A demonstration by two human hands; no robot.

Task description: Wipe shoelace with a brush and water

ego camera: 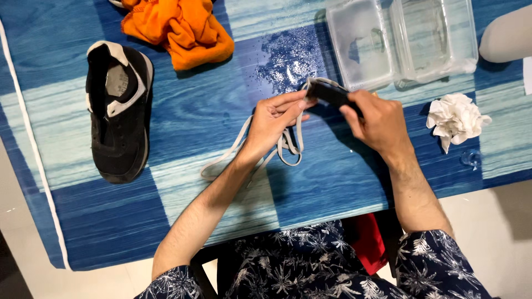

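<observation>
Left hand point(274, 119) pinches a pale shoelace point(288, 145) between thumb and fingertips, while right hand point(377, 119) grips a small dark brush point(331, 93) touching the lace's top loop.

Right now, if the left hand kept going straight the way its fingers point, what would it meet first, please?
The left hand points up and right, so it would first meet the dark brush held by the right hand. Beyond that stands a clear tub.

Dark navy shirt point(310, 266), white palm-leaf print, short sleeves; forearms bare; no rings or watch visible
</observation>
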